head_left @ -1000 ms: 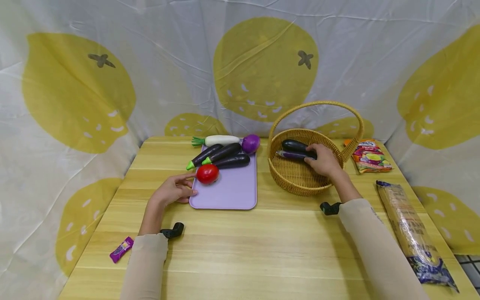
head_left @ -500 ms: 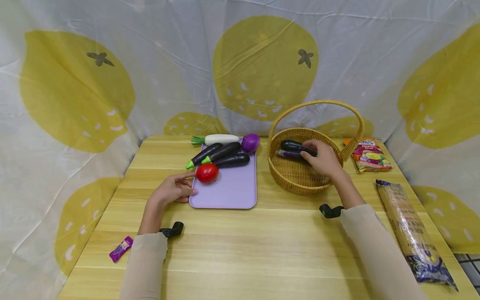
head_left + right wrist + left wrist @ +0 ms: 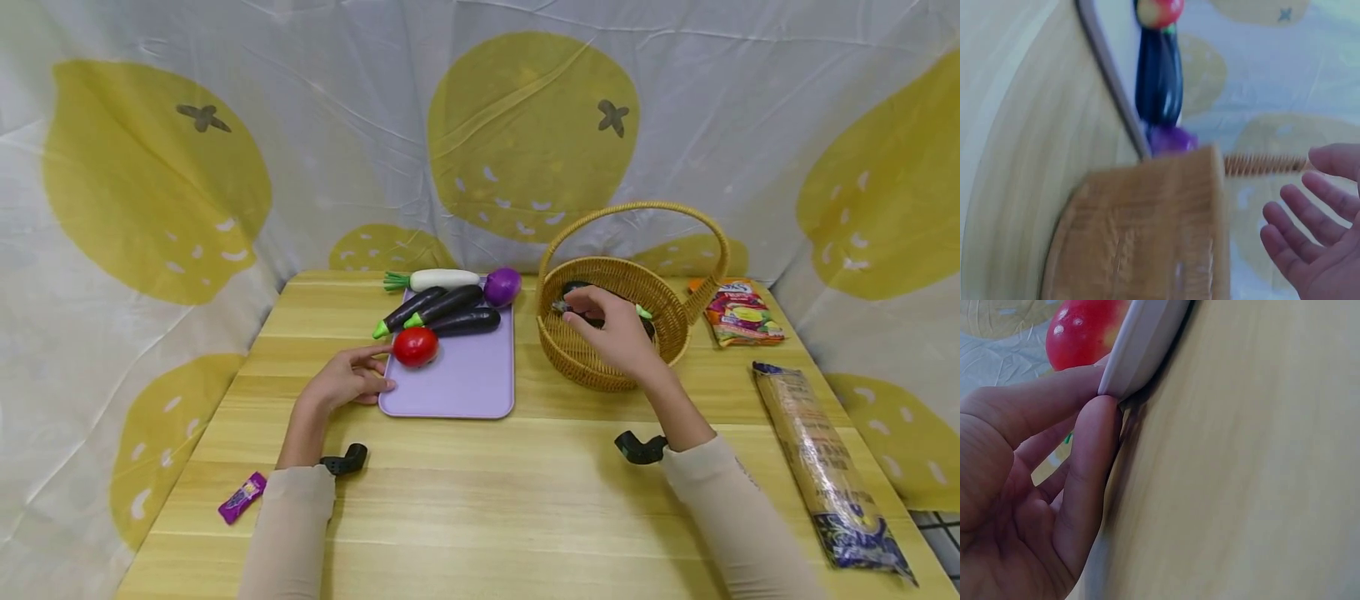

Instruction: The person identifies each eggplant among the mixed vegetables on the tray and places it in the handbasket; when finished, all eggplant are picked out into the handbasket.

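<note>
My left hand point(image 3: 347, 379) is at the left edge of a lilac tray point(image 3: 472, 392). In the left wrist view the thumb and index finger pinch its rim, close to a red tomato point(image 3: 416, 347). Several dark eggplants point(image 3: 467, 322) lie on the tray behind the tomato. My right hand point(image 3: 611, 327) is above the wicker basket point(image 3: 558, 354), fingers loosely bent and nothing in them, as the right wrist view point(image 3: 1316, 225) shows. Under it, partly hidden, are dark eggplants in the basket, one with a green stem end point(image 3: 642, 312) showing.
A white radish point(image 3: 444, 280) and a purple onion-like vegetable point(image 3: 502, 287) are at the tray's back edge. The basket's tall handle point(image 3: 637, 205) arches overhead. A snack bag point(image 3: 742, 312) and a long plastic packet point(image 3: 828, 467) lie right; a small purple packet point(image 3: 242, 497) lies front left.
My right hand has let go of the black eggplant in the basket, risen and shifted left toward me. The left hand has stayed at the tray edge.
</note>
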Motion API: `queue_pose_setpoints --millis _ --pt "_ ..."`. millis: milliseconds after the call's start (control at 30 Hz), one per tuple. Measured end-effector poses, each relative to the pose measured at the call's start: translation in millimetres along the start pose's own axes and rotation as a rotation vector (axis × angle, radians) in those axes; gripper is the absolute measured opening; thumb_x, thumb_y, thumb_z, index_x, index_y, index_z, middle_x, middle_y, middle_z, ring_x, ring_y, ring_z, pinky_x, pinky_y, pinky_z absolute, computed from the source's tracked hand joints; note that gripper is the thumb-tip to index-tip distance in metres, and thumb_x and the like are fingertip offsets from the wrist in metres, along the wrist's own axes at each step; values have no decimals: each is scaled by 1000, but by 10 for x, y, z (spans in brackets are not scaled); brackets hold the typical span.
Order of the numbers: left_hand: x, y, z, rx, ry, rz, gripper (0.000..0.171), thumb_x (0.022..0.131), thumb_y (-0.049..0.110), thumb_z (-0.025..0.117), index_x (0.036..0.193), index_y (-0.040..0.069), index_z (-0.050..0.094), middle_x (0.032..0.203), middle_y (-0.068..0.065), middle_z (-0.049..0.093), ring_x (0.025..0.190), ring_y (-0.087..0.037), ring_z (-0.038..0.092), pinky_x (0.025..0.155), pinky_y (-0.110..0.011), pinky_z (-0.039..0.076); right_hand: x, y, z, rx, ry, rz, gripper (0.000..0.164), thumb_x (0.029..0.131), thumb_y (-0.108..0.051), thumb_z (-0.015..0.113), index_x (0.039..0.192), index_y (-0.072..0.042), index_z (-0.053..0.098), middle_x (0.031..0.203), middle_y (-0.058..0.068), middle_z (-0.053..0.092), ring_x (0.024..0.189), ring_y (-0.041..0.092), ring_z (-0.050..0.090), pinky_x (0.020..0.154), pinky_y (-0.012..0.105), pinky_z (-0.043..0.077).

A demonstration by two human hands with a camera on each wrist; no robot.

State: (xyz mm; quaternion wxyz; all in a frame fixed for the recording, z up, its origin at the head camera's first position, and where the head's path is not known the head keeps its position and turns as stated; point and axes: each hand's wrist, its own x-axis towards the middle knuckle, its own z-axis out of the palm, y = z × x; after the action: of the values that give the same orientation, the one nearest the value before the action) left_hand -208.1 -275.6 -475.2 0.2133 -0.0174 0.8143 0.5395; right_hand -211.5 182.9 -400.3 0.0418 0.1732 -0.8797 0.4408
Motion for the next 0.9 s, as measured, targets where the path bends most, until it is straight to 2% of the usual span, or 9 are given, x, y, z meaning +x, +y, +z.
queue_pose_setpoints --millis 167,333,567,767,900 --pt "-6 -2 -3 4 6 -1 74 88 13 83 153 17 50 122 -15 56 83 -15 64 71 -28 63 55 -177 243 35 -28 -53 33 102 -26 66 130 -9 64 125 12 69 118 27 64 105 44 53" --pt "-7 7 -6 -3 9 1 73 87 13 84 153 17 51 121 -15 56 82 -15 64 70 -28 63 143 -288 485 52 -58 -76 33 101 -20 67 130 -6 64 128 11 68 122 27 63 108 43 52" --pt "-8 10 -4 -11 9 -3 73 87 13 84 152 17 52 120 -14 57 80 -14 63 69 -28 62 280 -366 766 93 -124 -54 35 100 -22 68 131 -6 63 130 10 66 127 31 60 112 47 49" --pt "-8 6 -5 -10 11 -2 72 87 12 84 151 16 52 120 -15 57 78 -15 63 68 -27 62 430 -353 963 28 -164 -66 40 99 -20 69 133 -2 61 133 18 64 128 39 57 111 50 47" --pt "9 -13 -6 -14 9 -2 72 87 13 84 151 16 52 119 -14 57 79 -14 63 68 -28 63 525 -283 1081 -13 -168 -46 43 98 -20 69 136 -3 60 137 17 63 132 35 56 114 47 44"
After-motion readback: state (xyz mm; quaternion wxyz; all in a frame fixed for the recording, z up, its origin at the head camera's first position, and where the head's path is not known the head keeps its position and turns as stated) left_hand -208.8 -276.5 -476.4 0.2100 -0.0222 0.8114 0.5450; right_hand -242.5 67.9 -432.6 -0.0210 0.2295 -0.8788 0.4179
